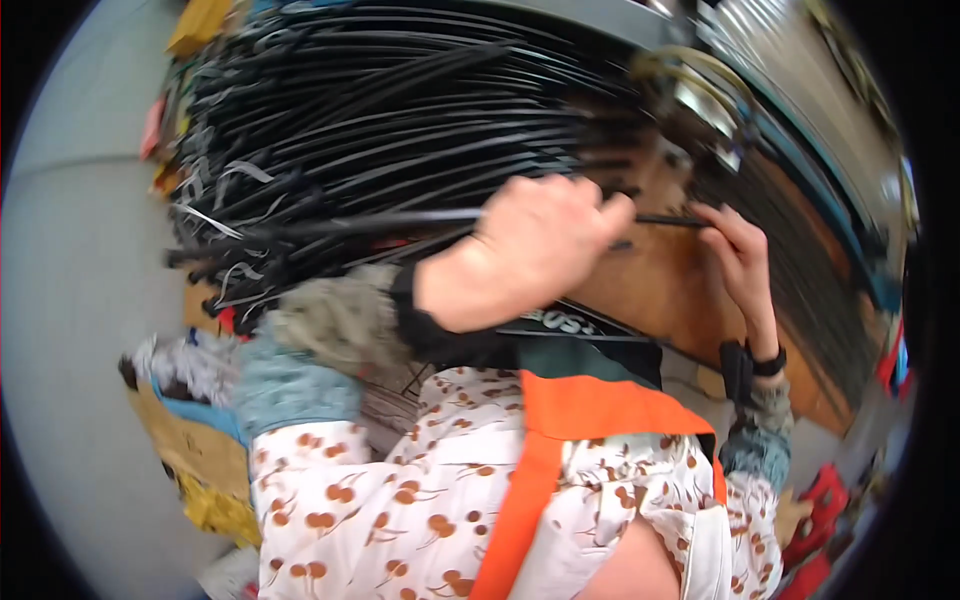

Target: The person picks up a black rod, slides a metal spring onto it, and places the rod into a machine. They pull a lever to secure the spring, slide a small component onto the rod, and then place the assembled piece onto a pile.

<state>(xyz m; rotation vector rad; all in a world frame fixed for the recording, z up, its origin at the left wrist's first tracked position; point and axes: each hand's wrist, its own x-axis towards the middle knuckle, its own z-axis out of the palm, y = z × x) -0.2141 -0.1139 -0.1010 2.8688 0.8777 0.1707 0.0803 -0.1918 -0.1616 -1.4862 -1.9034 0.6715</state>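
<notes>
My left hand (525, 245) is closed around a long black rod (370, 222), which runs out to the left over a pile of similar rods. From its other side a thinner dark end (668, 220) reaches across to my right hand (738, 255). The thumb and fingers of that hand pinch the tip. Many black rods (400, 130) lie side by side behind my left hand, some with pale strips at their left ends. Motion blurs the held rod and my left hand, so the rod's exact kind is unclear.
The brown work surface (625, 285) lies under my hands. Beyond them stands a metal machine part (705, 105) with yellowish curved tubing. Thin dark rods (800, 260) lie bundled at the right, beside a blue-green rail (850, 220). A yellow-and-brown bag (205, 450) sits at lower left.
</notes>
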